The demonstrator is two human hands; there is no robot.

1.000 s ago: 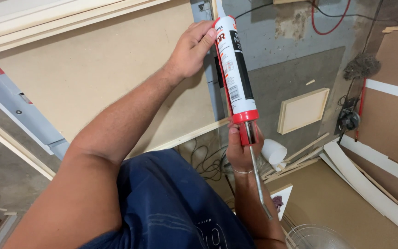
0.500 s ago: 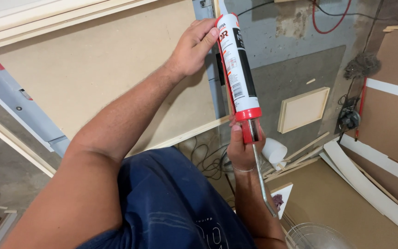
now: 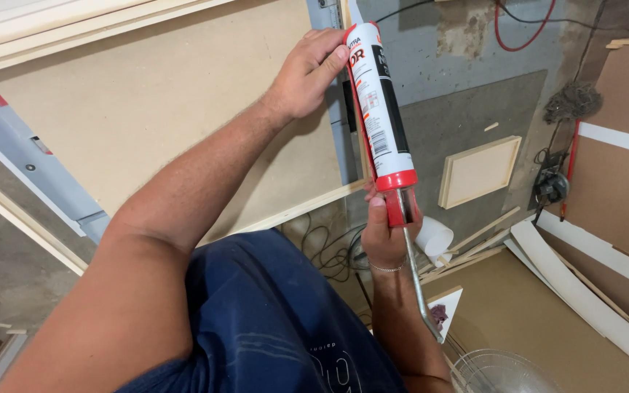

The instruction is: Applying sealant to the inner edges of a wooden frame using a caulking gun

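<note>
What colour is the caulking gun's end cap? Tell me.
Red, on the caulking gun's end cap, clearest in the head view.

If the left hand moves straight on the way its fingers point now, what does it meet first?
The left hand points its fingers at the upper part of the sealant tube and already touches it. The tube is what it meets first; behind it is probably the grey wall, though depth is unclear.

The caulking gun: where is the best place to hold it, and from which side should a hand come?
Grip the caulking gun at two places. The red handle at its lower end suits the right hand, coming from below, since the trigger and the long metal rod sit there. The round tube near its top end suits the left hand, coming from the left side to steady it, because the tube stands nearly upright.
</note>
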